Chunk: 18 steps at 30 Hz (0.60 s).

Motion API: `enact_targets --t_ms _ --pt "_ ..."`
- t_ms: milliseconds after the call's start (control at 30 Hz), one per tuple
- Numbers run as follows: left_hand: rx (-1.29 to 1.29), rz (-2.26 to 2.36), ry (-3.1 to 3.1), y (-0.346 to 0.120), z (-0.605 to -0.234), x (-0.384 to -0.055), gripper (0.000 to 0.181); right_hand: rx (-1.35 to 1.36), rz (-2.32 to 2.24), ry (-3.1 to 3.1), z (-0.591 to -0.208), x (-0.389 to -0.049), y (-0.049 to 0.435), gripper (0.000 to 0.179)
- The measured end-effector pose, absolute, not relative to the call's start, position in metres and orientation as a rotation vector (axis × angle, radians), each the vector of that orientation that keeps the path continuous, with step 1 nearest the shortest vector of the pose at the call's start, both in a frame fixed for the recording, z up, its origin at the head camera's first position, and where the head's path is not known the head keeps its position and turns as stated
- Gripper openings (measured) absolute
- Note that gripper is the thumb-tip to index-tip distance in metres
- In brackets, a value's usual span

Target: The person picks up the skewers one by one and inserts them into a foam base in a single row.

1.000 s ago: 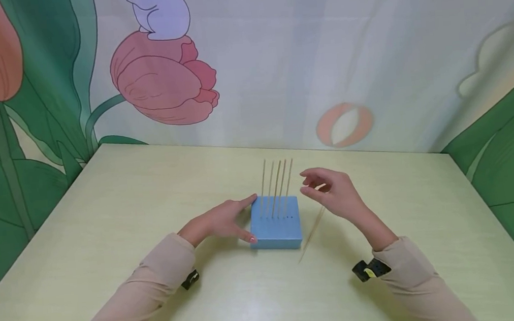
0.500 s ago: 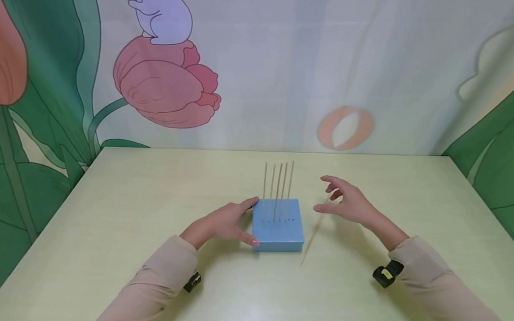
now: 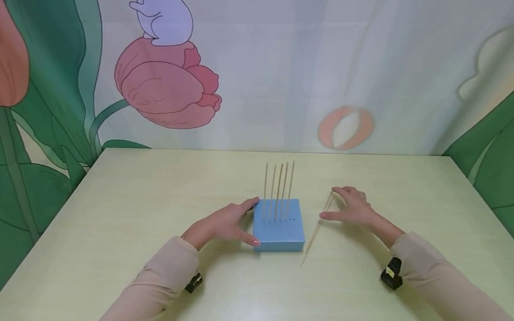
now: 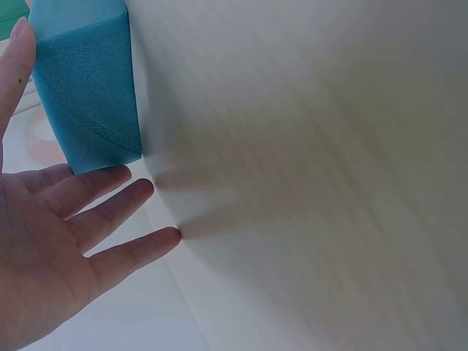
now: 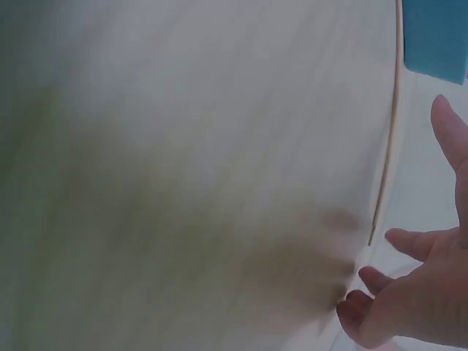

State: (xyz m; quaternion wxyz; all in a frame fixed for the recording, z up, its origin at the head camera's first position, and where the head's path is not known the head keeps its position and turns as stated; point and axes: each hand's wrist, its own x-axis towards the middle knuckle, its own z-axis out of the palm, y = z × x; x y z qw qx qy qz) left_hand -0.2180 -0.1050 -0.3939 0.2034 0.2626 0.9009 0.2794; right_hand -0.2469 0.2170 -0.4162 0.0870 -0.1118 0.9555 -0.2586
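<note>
A blue foam block (image 3: 278, 234) lies on the table, with several thin wooden sticks (image 3: 291, 188) standing in a row of holes; two holes at the right end of the row hold no stick. My left hand (image 3: 226, 223) holds the block's left side, thumb on the front and fingers at the back. In the left wrist view, the other fingers spread beyond the block (image 4: 91, 95). To the block's right a loose wooden stick (image 3: 312, 241) lies slanted. My right hand (image 3: 353, 209) is low over its far end, thumb and index finger apart on either side. The right wrist view shows fingertips close to this stick (image 5: 393, 121).
A pale wooden table (image 3: 172, 188) carries everything. Behind it hangs a printed curtain (image 3: 267, 68) with tulips and a white rabbit. A black strap device (image 3: 392, 273) sits at the right wrist, another device (image 3: 194, 283) at the left.
My right hand has moved right, away from beside the standing sticks, and down to the loose stick's far end. My left hand stays at the block. The view has tilted slightly.
</note>
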Motion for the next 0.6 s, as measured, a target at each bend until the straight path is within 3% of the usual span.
enact_targets --t_ms 367,600 --pt "0.737 0.763 2.529 -0.105 -0.395 -0.218 0.104 -0.329 -0.478 2.859 -0.429 -0.244 0.214 0.108" --pt "0.733 0.761 2.523 -0.105 -0.396 -0.219 0.104 -0.324 -0.453 2.853 -0.431 -0.243 0.215 0.111"
